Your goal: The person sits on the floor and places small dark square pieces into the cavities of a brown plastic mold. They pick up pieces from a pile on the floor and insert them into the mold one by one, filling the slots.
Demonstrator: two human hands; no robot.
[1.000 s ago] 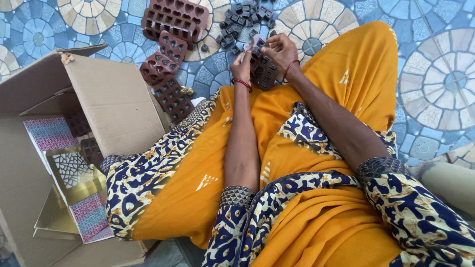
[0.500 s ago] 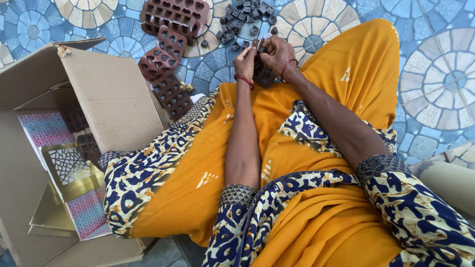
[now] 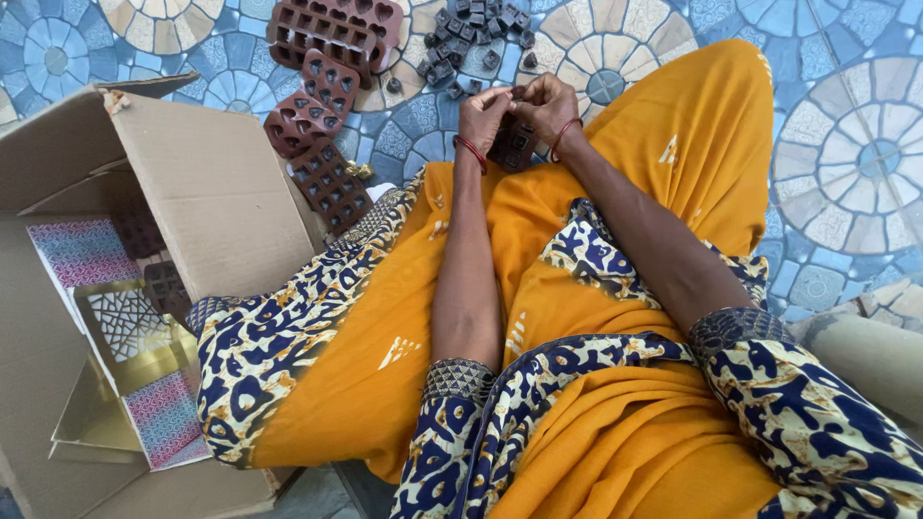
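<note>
Mid-job: left hand (image 3: 481,113) and right hand (image 3: 543,101) pinching one chocolate (image 3: 516,92) over mould (image 3: 512,144); loose pile (image 3: 476,38) beyond, more moulds (image 3: 327,101) lying aside.

A dark brown silicone mould tray (image 3: 513,144) is rested on the orange-draped knee, partly hidden by both hands. The left hand (image 3: 483,113) and right hand (image 3: 541,102) are brought together above it, fingertips pinched on something too small to be made out. Beyond them, on the blue patterned tile floor (image 3: 846,163), a heap of small dark square pieces (image 3: 471,38) is seen — beside it, several reddish-brown moulds (image 3: 332,34). An open cardboard box (image 3: 207,192) with patterned cards is placed at the left.
</note>
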